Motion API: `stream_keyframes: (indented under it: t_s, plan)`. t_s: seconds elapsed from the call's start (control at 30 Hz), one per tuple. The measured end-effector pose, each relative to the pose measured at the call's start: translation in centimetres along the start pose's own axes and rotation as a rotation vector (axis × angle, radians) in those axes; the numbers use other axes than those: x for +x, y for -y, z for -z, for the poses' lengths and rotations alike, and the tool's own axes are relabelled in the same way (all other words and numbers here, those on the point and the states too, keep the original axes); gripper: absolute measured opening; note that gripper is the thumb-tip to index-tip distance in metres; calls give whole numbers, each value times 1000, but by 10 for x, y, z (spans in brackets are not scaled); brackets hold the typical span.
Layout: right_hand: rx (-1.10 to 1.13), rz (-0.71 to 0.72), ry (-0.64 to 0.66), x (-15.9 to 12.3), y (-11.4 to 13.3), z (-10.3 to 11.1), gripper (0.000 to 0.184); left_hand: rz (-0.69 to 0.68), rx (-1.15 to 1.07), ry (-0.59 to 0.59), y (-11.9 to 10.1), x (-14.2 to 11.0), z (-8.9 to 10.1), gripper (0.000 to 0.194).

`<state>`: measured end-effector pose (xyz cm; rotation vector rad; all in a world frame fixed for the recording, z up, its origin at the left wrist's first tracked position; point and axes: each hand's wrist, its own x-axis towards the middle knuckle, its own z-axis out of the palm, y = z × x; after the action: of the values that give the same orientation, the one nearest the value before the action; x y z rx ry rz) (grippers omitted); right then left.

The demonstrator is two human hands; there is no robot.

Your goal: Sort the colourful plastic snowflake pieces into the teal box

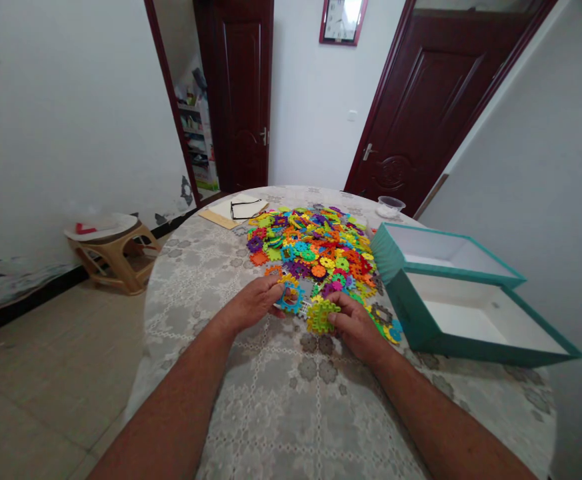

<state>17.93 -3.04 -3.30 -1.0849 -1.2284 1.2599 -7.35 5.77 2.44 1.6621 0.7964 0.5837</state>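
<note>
My left hand (259, 301) is closed on a blue toothed ring piece (293, 299), gripping its left side between thumb and fingers. A yellow piece shows just behind that ring. In my right hand (353, 321) is a yellow-green toothed plastic piece (319, 317), pinched at its right edge; whether it is one piece or several joined cannot be made out. The two held pieces are close together over the near edge of a pile of colorful gear-shaped plastic pieces (311, 247), which spreads across the table beyond both hands.
Two teal boxes with white insides, a nearer one (481, 313) and a farther one (451, 253), stand at the right. Eyeglasses (243, 212) lie on paper (221, 219) at the back left. A clear plastic tub (391, 205) is at the back right. Patterned cloth covers the table (271, 407).
</note>
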Motion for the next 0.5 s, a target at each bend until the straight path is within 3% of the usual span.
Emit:
stream_keyframes:
  t_s: [0.27,0.5]
  plan:
    - [-126,36,-36,-1,15,-16,22,-101,101,72,2,2,-24,43]
    - [-124,34,-22,-4,13,-18,23,8,-130,128,1,-2,-31,40]
